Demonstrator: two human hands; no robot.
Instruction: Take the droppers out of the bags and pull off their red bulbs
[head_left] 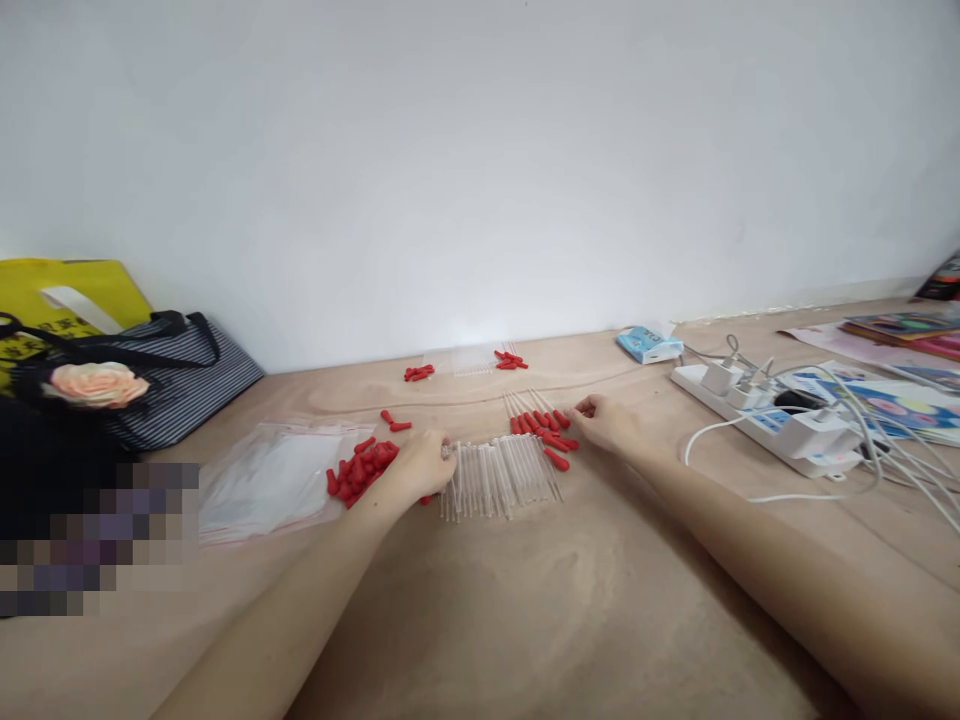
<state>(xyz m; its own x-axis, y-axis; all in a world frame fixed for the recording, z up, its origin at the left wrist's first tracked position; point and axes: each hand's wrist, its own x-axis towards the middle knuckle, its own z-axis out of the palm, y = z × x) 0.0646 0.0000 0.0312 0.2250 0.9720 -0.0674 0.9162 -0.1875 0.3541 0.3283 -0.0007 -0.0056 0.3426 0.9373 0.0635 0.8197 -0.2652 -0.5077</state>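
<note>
A row of clear glass dropper tubes (499, 478) lies on the tan table in front of me. My left hand (417, 466) rests at the row's left end, fingers curled against the tubes, beside a heap of red rubber bulbs (361, 468). My right hand (606, 420) reaches to a bunch of tubes fitted with red bulbs (541, 423), its fingers pinched at the red ends. What each hand grips is too small to make out.
A clear zip bag (271, 478) lies left of the heap. Striped and yellow bags (142, 375) stand at the far left. A white power strip (772, 418) with plugs and cables sits right, a blue packet (649, 344) behind it. More bulbs and tubes (480, 362) lie near the wall.
</note>
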